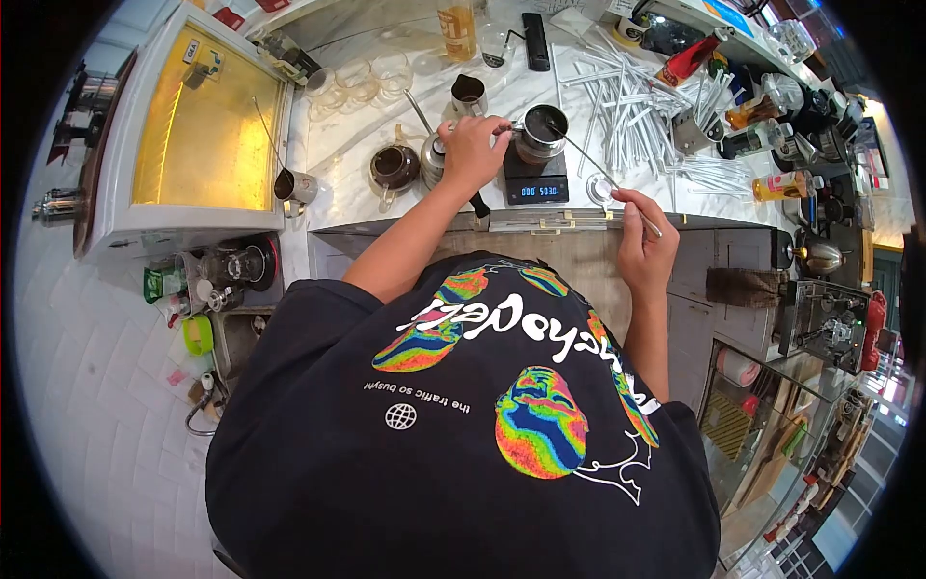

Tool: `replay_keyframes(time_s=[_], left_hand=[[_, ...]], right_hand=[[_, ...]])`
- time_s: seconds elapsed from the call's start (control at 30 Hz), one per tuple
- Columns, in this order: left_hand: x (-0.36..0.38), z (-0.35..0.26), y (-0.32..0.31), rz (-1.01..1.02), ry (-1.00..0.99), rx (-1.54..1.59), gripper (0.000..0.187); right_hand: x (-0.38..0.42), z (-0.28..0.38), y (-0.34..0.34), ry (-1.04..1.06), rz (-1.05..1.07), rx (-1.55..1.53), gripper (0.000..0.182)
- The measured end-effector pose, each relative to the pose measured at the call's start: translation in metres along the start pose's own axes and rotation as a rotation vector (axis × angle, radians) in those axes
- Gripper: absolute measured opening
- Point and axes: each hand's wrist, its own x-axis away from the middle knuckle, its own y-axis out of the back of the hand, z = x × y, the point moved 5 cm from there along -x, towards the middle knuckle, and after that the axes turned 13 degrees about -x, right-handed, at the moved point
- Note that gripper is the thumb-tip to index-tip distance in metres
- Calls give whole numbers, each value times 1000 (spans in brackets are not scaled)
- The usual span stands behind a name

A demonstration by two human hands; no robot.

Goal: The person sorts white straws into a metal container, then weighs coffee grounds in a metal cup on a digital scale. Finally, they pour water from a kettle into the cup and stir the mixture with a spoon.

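Note:
A steel-rimmed coffee vessel [546, 124] with dark contents rests on a black digital scale [537, 186] whose blue display is lit. My left hand [472, 151] is at the vessel's left side, thumb and forefinger closed at its small handle. Between the fingers of my right hand [644, 234] is a long thin stirring spoon [588, 159], slanting into the vessel. Below my left hand stands a steel gooseneck kettle [433, 154], partly hidden by it. A glass server [394, 168] with dark liquid sits further left. Just behind my left hand is a metal pitcher [469, 94].
Many loose white straws [627, 101] cover the counter at the right, near several bottles. Clear glasses [359, 80] stand at the back left. A small steel pitcher [295, 185] sits beside the yellow-lit cabinet [214, 116]. An amber bottle [457, 34] stands at the back.

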Motion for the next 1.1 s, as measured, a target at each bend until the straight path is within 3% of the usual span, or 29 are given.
replay_keyframes(time_s=[0.1, 0.2, 0.5, 0.7, 0.9, 1.1], left_hand=[[0, 1, -2, -9, 5, 0, 14], [0, 0, 0, 1, 3, 2, 14], [0, 1, -2, -2, -1, 5, 15], [1, 0, -1, 2, -17, -23, 18], [5, -2, 4, 6, -16, -46, 22], [8, -1, 9, 25, -17, -86, 24]], right_hand=[[-4, 1, -11, 41, 24, 30, 20], [-10, -2, -14, -73, -75, -169, 19], [-4, -6, -9, 19, -3, -49, 20], [-7, -2, -7, -97, -61, -161, 24], [0, 1, -14, 30, 3, -9, 19], [-4, 0, -13, -57, -62, -105, 19]])
